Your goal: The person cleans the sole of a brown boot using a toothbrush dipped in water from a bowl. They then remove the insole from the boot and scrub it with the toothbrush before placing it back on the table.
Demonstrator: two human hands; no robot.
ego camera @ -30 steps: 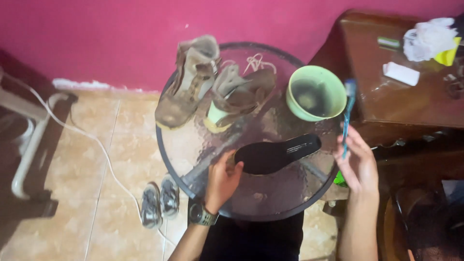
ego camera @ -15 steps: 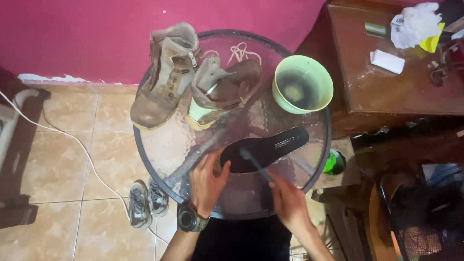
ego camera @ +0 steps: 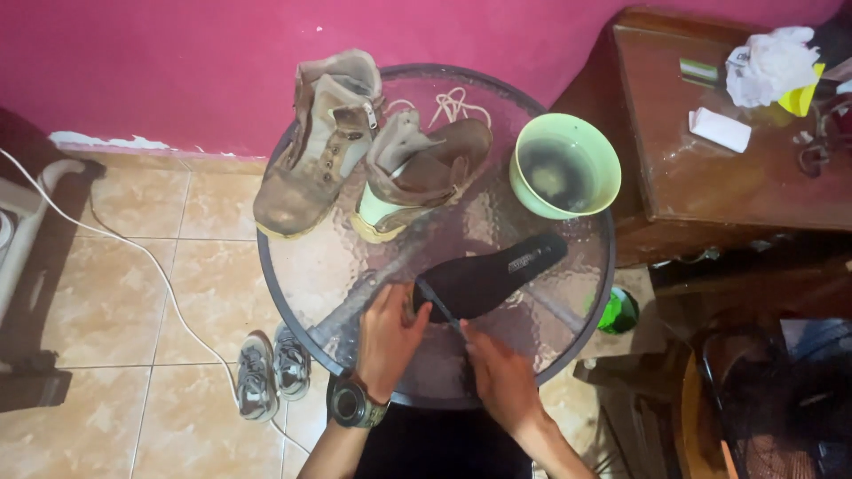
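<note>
glass table (ego camera: pixel 293 266), both hands bent over black insole (ego camera: pixel 497 275)

On counter (ego camera: pixel 302 266): boots (ego camera: pixel 373 160) at 11 o'clock, bowl (ego camera: pixel 565 165) at 1, insole (ego camera: pixel 488 277) ctr, hands (ego camera: pixel 444 346) at 6. Small shoes (ego camera: pixel 266 372) on floor at 8.

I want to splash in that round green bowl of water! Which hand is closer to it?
Right. The right hand, holding a thin brush, is below the round green bowl of water, on the bowl's side of the table. The left hand presses the black insole farther left.
</note>
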